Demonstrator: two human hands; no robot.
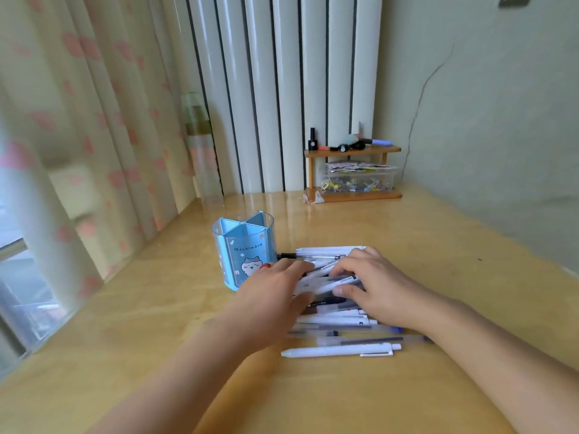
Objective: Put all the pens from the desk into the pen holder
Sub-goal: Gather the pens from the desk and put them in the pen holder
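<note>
Pens (336,321) heaped beneath both hands' fingers (344,270), curled onto several, beside pen holder (242,249).

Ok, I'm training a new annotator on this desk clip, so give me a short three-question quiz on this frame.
1. True or false: the blue pen holder already has pens standing in it.
2. Which hand is nearer the pen holder: A) left hand B) right hand?
3. Fill in: the white pen nearest the camera lies ___ on the desk, apart from both hands.

Key: 1 false, its compartments look empty. 2 A. 3 flat. Both hands rest on the pile of pens; a firm grasp cannot be told.
</note>
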